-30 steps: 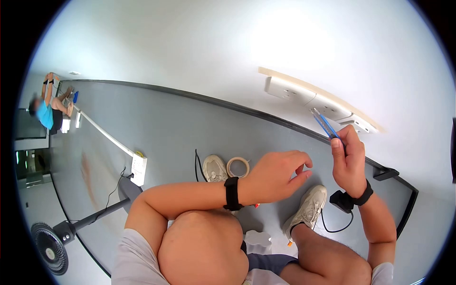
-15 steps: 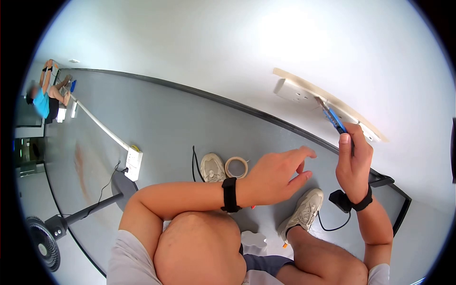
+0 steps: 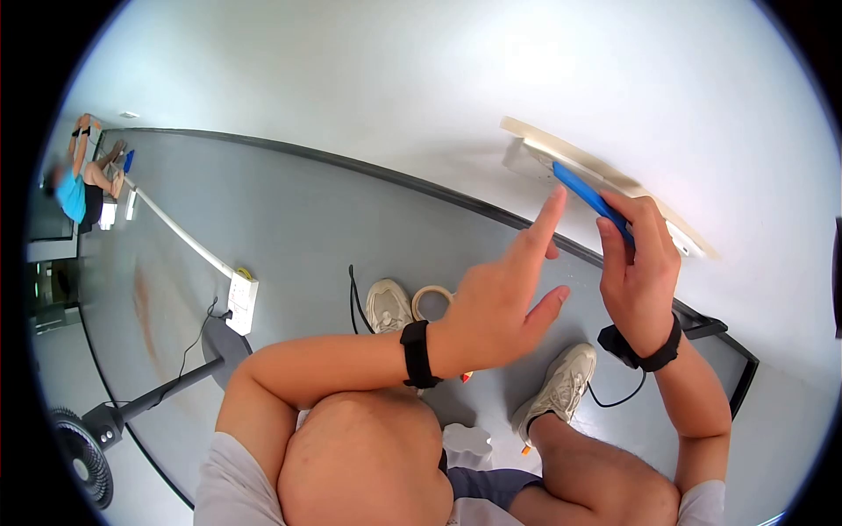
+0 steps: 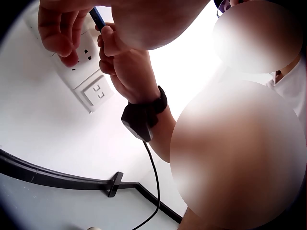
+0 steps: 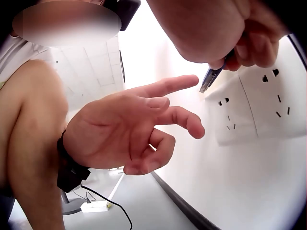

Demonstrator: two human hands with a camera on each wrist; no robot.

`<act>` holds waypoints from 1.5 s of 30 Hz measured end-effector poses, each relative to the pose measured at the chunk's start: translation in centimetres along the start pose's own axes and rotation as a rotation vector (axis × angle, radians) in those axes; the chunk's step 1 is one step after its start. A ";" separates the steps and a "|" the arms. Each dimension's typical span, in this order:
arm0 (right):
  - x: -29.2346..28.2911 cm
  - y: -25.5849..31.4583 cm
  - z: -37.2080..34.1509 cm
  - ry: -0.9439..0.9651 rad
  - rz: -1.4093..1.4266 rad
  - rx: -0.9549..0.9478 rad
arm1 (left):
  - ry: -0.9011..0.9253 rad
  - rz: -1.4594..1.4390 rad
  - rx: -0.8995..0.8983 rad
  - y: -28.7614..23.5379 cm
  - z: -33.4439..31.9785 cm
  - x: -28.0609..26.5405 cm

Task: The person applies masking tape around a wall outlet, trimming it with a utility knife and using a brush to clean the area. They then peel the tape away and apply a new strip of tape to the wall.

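Note:
My right hand [image 3: 647, 263] grips a blue utility knife [image 3: 589, 195], thumb on one side and fingers on the other. In the right wrist view the blade end [image 5: 203, 88] is at the upper edge of the white wall socket plates [image 5: 249, 108]. A strip of beige masking tape [image 3: 524, 131] runs along that edge on the wall. My left hand [image 3: 495, 307] holds nothing. Its index finger points up toward the knife's tip, with the thumb spread and the other fingers partly bent. From the head view, the knife and right hand hide part of the sockets.
A tape roll [image 3: 417, 301] lies on the floor beside one shoe [image 3: 386, 307]. A black skirting [image 3: 377, 168] follows the wall's foot. At left are a white power strip [image 3: 243, 302], a standing fan [image 3: 81, 465] and another person [image 3: 72, 197] in a blue shirt. A black cable [image 3: 353, 298] lies nearby.
The knife has moved up and left along the sockets' taped edge and now lies flatter over it. My left hand has risen toward it, straightening its index finger.

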State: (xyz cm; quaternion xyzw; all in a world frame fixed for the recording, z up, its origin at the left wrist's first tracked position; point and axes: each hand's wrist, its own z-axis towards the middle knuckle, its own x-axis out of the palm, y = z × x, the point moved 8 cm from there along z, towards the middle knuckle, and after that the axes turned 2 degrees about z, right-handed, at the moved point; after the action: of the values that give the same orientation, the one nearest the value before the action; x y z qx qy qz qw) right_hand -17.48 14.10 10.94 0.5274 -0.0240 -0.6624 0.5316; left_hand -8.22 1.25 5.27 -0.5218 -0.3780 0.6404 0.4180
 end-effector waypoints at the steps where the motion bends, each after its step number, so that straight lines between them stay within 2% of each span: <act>1: 0.1 0.1 0.1 0.001 -0.004 -0.013 | -0.005 0.026 -0.009 0.0 0.1 -0.1; 20: 0.3 -0.3 0.6 0.005 0.014 -0.046 | -0.081 0.191 -0.019 0.6 1.3 -0.6; 23: 0.3 -0.4 0.7 0.040 0.004 -0.034 | -0.019 0.185 -0.068 0.3 1.5 -0.5; 45: -0.7 -1.1 0.1 0.033 -0.032 -0.023 | -0.054 0.230 0.016 -0.3 1.9 0.3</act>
State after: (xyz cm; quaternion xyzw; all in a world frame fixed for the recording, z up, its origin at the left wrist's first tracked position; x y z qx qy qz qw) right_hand -18.40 15.06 10.80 0.5323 0.0007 -0.6622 0.5274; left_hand -10.08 1.55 5.75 -0.5410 -0.3217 0.7010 0.3353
